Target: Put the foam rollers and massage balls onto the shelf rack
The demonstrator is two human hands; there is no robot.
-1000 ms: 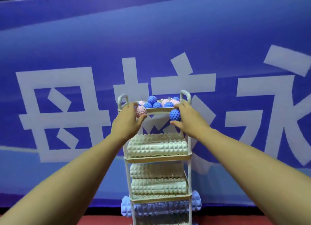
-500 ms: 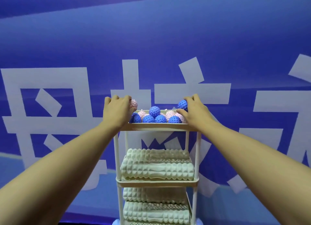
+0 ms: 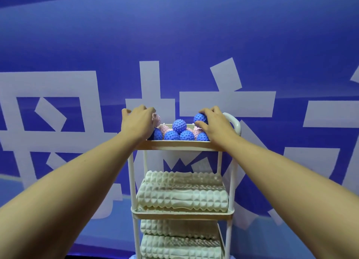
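Over the top tray's left end, the left hand [image 3: 137, 123] curls its fingers around a pink spiky ball [image 3: 157, 119]. Blue and pink massage balls [image 3: 179, 130] fill the top tray [image 3: 180, 144] of the white shelf rack [image 3: 133, 181]. Cream foam rollers [image 3: 182, 192] lie on the shelves below. At the right end, the right hand [image 3: 215, 124] grips a blue spiky ball [image 3: 200, 118] above the pile.

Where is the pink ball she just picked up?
In the head view, the pink ball sits in the left hand, over the top tray's left end.
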